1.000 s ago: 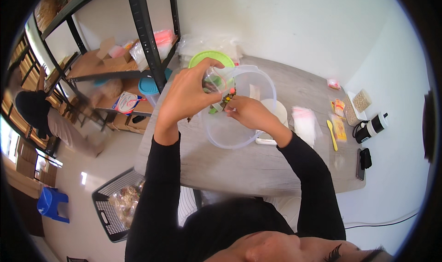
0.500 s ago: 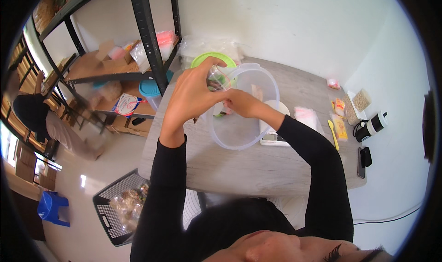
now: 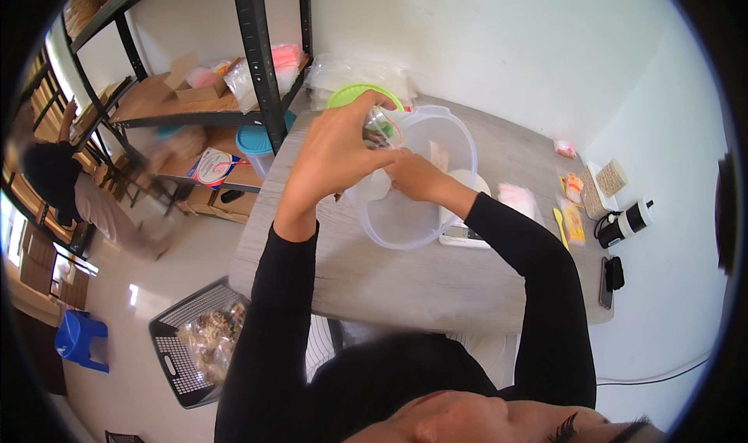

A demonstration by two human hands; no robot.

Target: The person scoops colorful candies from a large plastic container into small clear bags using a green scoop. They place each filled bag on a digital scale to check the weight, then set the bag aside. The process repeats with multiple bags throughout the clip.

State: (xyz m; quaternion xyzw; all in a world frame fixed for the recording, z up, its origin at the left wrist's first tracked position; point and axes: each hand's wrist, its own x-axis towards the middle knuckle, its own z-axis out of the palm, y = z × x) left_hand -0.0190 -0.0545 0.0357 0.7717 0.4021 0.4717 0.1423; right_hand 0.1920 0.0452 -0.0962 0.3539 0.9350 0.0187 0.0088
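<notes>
My left hand (image 3: pixel 333 148) curves, thumb and fingers closed, around a clear plastic packet (image 3: pixel 383 128) with something green and dark in it. Against its thumb, my right hand (image 3: pixel 419 176) has bent fingers drawn together; the tips are partly hidden, and whether they pinch the packet I cannot tell. Both hands are over a large translucent plastic tub (image 3: pixel 405 223) on the grey wood-look table (image 3: pixel 382 287). A bright green round rim (image 3: pixel 352 94) shows behind my left hand. Partly behind the tub, a white kitchen scale (image 3: pixel 463 237) stands on the table.
Clear plastic bags (image 3: pixel 517 200), a yellow spoon (image 3: pixel 560 226), yellow packets (image 3: pixel 575 218), a tray of pale pellets (image 3: pixel 598 192), a black-and-white cylinder (image 3: pixel 628 223) and a phone (image 3: pixel 605 284) lie to the right. At left are a black shelf (image 3: pixel 255 45), a basket (image 3: pixel 183 373) and another person (image 3: pixel 58 184).
The coloured bits that showed below my hands against the tub are out of sight, and more green shows in the packet above my thumb. My hands have barely shifted; the whole view has tilted slightly.
</notes>
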